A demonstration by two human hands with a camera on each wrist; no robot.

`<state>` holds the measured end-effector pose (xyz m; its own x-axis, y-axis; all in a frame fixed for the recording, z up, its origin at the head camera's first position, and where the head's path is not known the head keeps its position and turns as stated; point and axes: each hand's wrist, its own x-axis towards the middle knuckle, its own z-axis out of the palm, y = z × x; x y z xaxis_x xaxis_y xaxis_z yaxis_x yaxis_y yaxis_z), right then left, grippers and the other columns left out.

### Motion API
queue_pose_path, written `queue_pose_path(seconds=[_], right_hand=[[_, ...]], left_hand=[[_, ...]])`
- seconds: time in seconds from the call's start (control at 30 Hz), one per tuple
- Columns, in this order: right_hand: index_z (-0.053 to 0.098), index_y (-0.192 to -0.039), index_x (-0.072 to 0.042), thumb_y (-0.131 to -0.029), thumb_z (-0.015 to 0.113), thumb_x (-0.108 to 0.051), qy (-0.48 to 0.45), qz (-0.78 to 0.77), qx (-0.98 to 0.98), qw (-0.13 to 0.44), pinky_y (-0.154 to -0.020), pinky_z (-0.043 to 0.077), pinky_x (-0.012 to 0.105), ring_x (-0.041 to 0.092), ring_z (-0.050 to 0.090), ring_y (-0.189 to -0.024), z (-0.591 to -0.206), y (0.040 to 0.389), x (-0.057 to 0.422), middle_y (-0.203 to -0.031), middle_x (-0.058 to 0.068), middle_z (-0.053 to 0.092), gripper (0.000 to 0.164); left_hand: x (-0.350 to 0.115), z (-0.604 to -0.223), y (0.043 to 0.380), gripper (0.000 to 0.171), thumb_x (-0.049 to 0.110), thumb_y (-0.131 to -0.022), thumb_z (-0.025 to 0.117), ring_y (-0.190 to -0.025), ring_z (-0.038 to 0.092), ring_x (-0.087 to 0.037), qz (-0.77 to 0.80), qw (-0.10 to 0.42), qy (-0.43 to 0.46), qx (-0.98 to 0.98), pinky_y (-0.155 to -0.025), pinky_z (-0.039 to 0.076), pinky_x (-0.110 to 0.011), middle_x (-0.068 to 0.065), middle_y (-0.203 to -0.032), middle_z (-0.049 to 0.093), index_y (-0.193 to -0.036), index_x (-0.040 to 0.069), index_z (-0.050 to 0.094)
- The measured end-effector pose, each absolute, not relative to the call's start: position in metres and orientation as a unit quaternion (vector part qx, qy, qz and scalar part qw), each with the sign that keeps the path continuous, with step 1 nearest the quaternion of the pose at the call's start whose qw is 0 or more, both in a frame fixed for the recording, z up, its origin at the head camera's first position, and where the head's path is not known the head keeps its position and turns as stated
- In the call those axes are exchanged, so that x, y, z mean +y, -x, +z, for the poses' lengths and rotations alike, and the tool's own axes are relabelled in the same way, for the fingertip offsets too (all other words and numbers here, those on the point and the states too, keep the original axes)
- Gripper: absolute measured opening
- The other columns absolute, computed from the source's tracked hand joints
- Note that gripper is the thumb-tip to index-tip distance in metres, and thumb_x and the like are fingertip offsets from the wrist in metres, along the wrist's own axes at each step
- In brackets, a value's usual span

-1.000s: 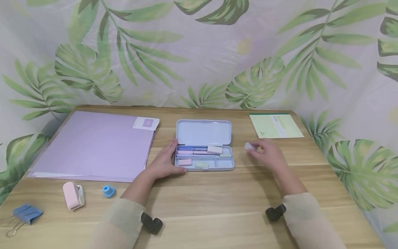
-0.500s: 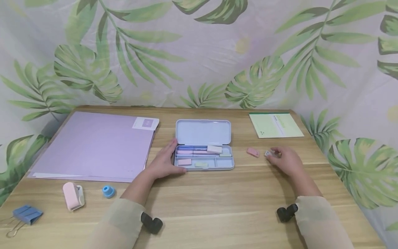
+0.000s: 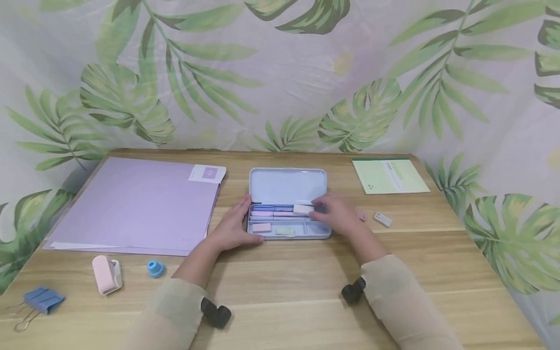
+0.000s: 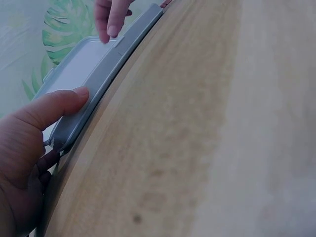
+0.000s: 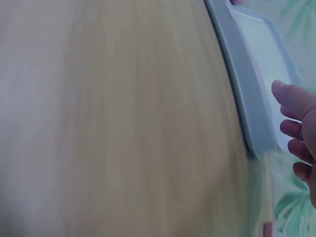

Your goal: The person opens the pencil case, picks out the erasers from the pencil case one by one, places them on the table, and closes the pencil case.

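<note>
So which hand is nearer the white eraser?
The right hand, at the right end of the white eraser. The left hand holds the left end of the pencil case.

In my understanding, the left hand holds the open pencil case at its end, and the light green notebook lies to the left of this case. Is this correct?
Not quite: the light green notebook lies to the right of the open pencil case, as the head view shows. The left hand does hold the case at its end.

Diffuse illumination, head view.
Soft shadow is cast beside the table's (image 3: pixel 284 287) left edge; the wrist views are dimmer, the right blurred.
</note>
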<state>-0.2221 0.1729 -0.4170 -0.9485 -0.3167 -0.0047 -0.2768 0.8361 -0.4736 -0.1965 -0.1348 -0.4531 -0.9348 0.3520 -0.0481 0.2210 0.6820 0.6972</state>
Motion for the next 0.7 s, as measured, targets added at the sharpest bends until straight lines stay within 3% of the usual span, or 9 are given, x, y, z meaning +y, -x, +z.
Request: queue_pose_path(seconds=[0.27,0.4,0.57,0.7], right_hand=[[0.071,-0.112,-0.01,-0.086,0.075,-0.035,0.15,-0.211,0.964,0.053,-0.1,0.046,0.043,0.024,0.057,-0.106,-0.42,0.228,0.152,-0.111,0.008,0.068,0.036],[0.07,-0.111,-0.008,-0.087,0.074,-0.033,0.149,-0.233,0.96,0.045,-0.101,0.047,0.043,0.025,0.058,-0.107,-0.42,0.227,0.153,-0.111,0.01,0.067,0.035],[0.065,-0.117,-0.01,-0.088,0.071,-0.035,0.096,-0.303,0.947,0.05,-0.104,0.046,0.049,0.03,0.057,-0.118,-0.414,0.216,0.177,-0.122,0.011,0.064,0.039],[0.065,-0.115,-0.008,-0.087,0.071,-0.035,0.057,-0.315,0.947,0.011,-0.101,0.045,0.053,0.034,0.056,-0.117,-0.409,0.208,0.221,-0.121,0.014,0.065,0.039]], left_hand=[[-0.135,-0.455,0.197,0.121,0.044,-0.069,0.084,-0.152,0.012,-0.038,0.371,0.087,-0.157,0.911,-0.123,0.014,-0.054,-0.017,-0.165,0.01,-0.157,0.001,0.011],[-0.135,-0.454,0.195,0.122,0.043,-0.069,0.084,-0.151,0.012,-0.039,0.373,0.091,-0.154,0.91,-0.123,0.014,-0.055,-0.017,-0.165,0.01,-0.157,0.002,0.01],[-0.135,-0.454,0.195,0.122,0.044,-0.069,0.084,-0.151,0.012,-0.04,0.373,0.094,-0.155,0.91,-0.122,0.014,-0.055,-0.017,-0.165,0.01,-0.157,0.002,0.01],[-0.135,-0.452,0.195,0.122,0.043,-0.069,0.084,-0.151,0.012,-0.039,0.375,0.091,-0.155,0.909,-0.122,0.014,-0.055,-0.017,-0.165,0.01,-0.157,0.002,0.011]])
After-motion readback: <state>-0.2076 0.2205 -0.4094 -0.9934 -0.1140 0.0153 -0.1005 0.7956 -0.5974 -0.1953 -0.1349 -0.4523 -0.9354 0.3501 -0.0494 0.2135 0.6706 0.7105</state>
